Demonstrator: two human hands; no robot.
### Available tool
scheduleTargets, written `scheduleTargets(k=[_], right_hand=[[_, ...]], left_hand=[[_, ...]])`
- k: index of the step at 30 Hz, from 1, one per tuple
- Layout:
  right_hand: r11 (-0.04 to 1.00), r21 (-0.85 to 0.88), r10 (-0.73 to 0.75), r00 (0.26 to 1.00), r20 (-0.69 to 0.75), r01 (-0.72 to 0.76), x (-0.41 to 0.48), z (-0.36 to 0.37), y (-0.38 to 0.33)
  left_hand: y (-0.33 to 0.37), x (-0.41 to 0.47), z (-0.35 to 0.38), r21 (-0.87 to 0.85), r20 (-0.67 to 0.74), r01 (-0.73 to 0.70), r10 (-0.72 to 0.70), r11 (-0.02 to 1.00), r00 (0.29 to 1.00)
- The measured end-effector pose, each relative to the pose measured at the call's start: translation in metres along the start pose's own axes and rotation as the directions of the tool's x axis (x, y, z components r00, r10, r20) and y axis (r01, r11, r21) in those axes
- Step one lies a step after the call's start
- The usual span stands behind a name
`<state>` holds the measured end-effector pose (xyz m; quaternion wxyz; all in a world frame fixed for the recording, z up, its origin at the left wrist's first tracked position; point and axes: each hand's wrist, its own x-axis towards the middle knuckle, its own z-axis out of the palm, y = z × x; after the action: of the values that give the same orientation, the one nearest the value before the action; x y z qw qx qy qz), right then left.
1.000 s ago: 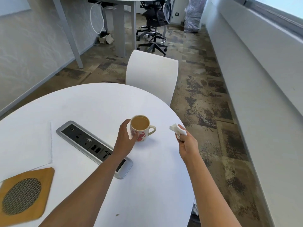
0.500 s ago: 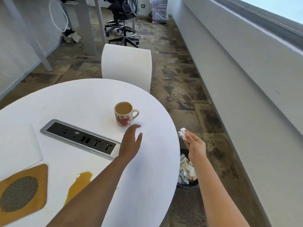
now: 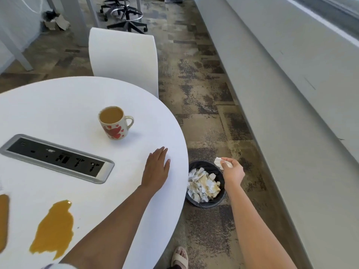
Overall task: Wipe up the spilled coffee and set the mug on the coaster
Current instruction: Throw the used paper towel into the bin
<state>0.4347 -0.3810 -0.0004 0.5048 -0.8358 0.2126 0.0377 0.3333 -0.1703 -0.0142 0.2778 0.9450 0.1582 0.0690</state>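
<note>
While the heart-printed mug [image 3: 114,123] is standing upright on the white round table [image 3: 58,98], nearly full of milky coffee, it is asking for a careful lift. It is looking like glazed ceramic, so stiff, breakable and probably slick. With that much liquid it is likely weighing a fair bit and threatening to slosh. The handle, pointing to the mug's right, is offering the surest hold, provided the rim is kept level.

The left hand [image 3: 156,168] is lying flat on the table, fingers straight and together, nearer the person than the mug, a little to its right and not touching it. The right hand [image 3: 232,170] is pinching a crumpled tissue [image 3: 218,162] over the black waste bin [image 3: 200,163], which is sitting on the floor to the mug's right and already holding stained paper.

The coffee puddle [image 3: 53,230] is spreading well apart from the mug, toward the person and leftward. The coaster [image 3: 3,220] is showing only as a brown edge farther left.

Compared with half a second ago, the right hand is now hanging above the bin rather than beside the table edge. The left hand is resting on the table instead of hovering, and the mug is keeping its place.
</note>
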Motion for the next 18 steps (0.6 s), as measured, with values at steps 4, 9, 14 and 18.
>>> scheduleTargets(k=[4,9,14,18], right_hand=[[0.996,-0.084,0.034,0.999,0.029,-0.032,0.034,-0.002,0.017],[0.981,-0.178,0.099,0.987,0.126,-0.076,0.07,0.004,0.034],[0.94,-0.338,-0.008,0.994,0.112,0.045,0.093,0.009,0.039],[0.911,-0.372,-0.102,0.972,0.211,0.176,0.102,0.013,0.041]], left_hand=[[0.006,0.012,0.023,0.068,-0.001,0.02,-0.02,0.997,1.0],[0.003,0.012,0.042,0.207,-0.002,0.014,-0.013,0.978,1.0],[0.001,0.011,0.048,0.236,-0.046,0.004,0.007,0.972,0.999],[0.002,0.012,0.049,0.23,-0.066,0.007,0.008,0.973,0.998]])
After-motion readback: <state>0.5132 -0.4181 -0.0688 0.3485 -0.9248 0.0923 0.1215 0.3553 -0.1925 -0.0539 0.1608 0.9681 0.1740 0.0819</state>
